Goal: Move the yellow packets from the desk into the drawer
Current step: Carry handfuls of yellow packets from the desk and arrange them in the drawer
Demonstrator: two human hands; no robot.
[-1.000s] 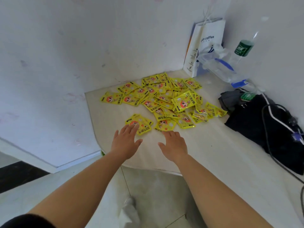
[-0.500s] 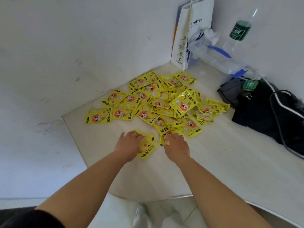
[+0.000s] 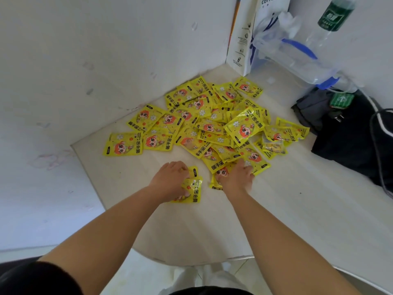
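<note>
Here, the yellow packets [image 3: 212,128] lie in a loose, overlapping heap on the pale tabletop [image 3: 276,220], toward its far corner. The left hand [image 3: 170,179] is just short of the heap, fingers curled round a couple of packets that lie slightly apart from the rest. The right hand [image 3: 236,177] rests palm down on the heap's nearest packets, fingers bent over them; whether it has a grip on any cannot be told. A white paper bag [image 3: 240,39] and a clear bottle [image 3: 333,15] stand behind the heap, with a dark cloth [image 3: 348,141] to its right.
</note>
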